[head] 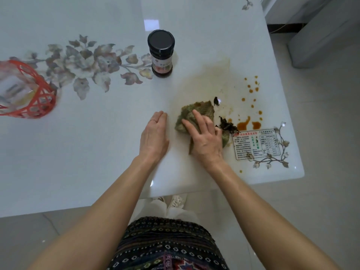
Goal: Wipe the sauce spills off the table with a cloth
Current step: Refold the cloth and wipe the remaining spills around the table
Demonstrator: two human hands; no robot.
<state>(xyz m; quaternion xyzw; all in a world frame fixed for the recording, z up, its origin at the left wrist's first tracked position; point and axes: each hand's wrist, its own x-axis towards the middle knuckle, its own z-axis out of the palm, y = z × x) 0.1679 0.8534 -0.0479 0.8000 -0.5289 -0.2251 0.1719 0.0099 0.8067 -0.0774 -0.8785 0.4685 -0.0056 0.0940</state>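
**Glossy white table, cloth under the right hand**

White and glossy, the table (97, 152) fills most of the frame, printed with grey flowers at centre left. Right of centre, the right hand (204, 137) presses flat, fingers spread, on a crumpled green cloth (200, 110). Just left of it, the left hand (153, 135) rests on the tabletop with straight fingers, holding nothing. Orange-brown sauce spills (251, 106) dot the surface right of the cloth, with dark scraps (227, 124) beside the fingertips. A dark sauce bottle (161, 53) stands upright above centre. At the left edge sits a red basket (35, 94). A printed label (256, 146) lies at lower right.
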